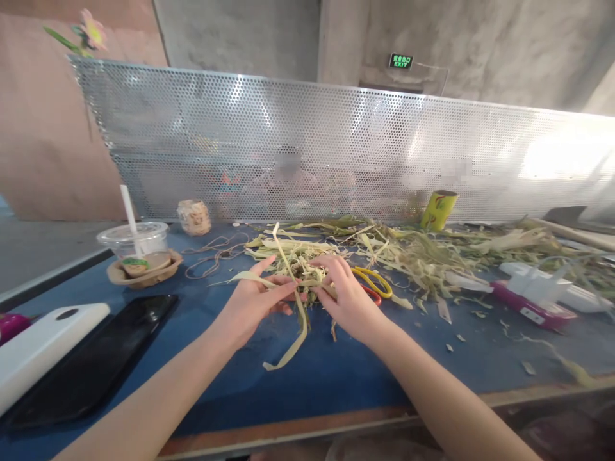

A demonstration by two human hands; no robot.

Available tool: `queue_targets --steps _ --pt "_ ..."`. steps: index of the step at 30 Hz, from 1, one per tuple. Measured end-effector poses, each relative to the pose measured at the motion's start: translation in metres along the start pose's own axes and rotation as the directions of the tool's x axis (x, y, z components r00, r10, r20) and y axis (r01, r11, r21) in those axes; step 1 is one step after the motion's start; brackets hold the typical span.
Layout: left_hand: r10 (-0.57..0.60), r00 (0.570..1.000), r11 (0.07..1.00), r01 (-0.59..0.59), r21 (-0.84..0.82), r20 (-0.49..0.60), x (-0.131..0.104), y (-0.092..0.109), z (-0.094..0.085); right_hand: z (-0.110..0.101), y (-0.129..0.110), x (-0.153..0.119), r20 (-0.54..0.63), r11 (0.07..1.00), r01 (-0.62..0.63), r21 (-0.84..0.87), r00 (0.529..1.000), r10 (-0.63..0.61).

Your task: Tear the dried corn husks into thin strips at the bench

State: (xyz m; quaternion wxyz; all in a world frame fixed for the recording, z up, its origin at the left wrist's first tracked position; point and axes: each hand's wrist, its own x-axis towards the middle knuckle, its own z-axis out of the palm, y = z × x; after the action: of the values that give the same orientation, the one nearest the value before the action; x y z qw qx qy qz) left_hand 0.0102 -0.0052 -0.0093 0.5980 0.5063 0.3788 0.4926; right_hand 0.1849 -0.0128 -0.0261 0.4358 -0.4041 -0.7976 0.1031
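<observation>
In the head view, a long leaf strip (pixel 294 352) is pinched between the thumb and fingers of the left hand (pixel 259 296), over the blue table (pixel 346 378). The right hand (pixel 344 293) is held close by, near a yellow handle (pixel 373 280), but whether its fingers are closed cannot be told.
</observation>
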Motion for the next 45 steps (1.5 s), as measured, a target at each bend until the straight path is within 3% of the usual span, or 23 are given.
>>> queue_targets --steps 4,8,13,18,20,22,24,27,34,40,43,45 --pt "-0.08 0.997 0.99 0.078 -0.122 -0.015 0.0 0.005 -0.001 0.0 0.0 -0.004 0.074 0.934 0.214 -0.286 0.977 -0.201" --pt "-0.093 0.996 0.985 0.092 -0.147 0.001 0.002 0.003 -0.003 0.003 -0.003 -0.004 0.054 0.867 0.306 -0.393 0.949 -0.311" --pt "-0.059 0.998 0.994 0.062 -0.094 0.037 0.003 -0.002 -0.004 0.006 -0.007 -0.006 -0.007 0.964 0.079 -0.254 0.996 -0.084" --pt "0.07 0.997 0.997 -0.071 -0.018 -0.037 -0.001 0.002 0.004 0.006 -0.006 -0.005 -0.07 0.98 0.183 -0.081 0.979 -0.189" --pt "0.155 0.986 0.987 -0.153 0.046 -0.055 -0.003 0.005 0.007 0.008 -0.006 -0.002 -0.136 0.989 0.105 0.103 0.987 -0.091" --pt "0.201 0.977 0.974 -0.191 0.122 -0.074 -0.005 0.007 0.008 0.01 -0.005 0.002 -0.142 0.951 -0.074 0.301 0.982 0.122" --pt "0.207 0.976 0.964 -0.19 0.186 -0.073 -0.007 0.01 0.009 0.012 -0.003 0.005 -0.072 0.849 -0.252 0.464 0.945 0.319" --pt "0.218 0.975 0.948 -0.198 0.249 -0.053 -0.008 0.01 0.009 0.015 0.0 0.007 0.031 0.722 -0.38 0.579 0.895 0.446" --pt "0.283 0.958 0.927 -0.259 0.27 -0.051 0.002 -0.003 0.007 0.019 0.003 0.008 0.078 0.687 -0.409 0.6 0.885 0.459" --pt "0.245 0.962 0.96 -0.223 0.17 -0.121 0.008 0.0 -0.002 0.011 0.002 0.01 0.126 0.536 -0.384 0.752 0.881 0.455" --pt "0.141 0.98 0.989 -0.134 0.057 -0.139 0.01 0.002 -0.007 0.005 0.002 0.009 0.211 0.612 -0.394 0.686 0.912 0.35" --pt "0.057 0.989 0.998 -0.057 0.002 -0.135 0.011 0.001 -0.01 0.004 0.003 0.006 0.187 0.751 -0.294 0.592 0.956 0.226"
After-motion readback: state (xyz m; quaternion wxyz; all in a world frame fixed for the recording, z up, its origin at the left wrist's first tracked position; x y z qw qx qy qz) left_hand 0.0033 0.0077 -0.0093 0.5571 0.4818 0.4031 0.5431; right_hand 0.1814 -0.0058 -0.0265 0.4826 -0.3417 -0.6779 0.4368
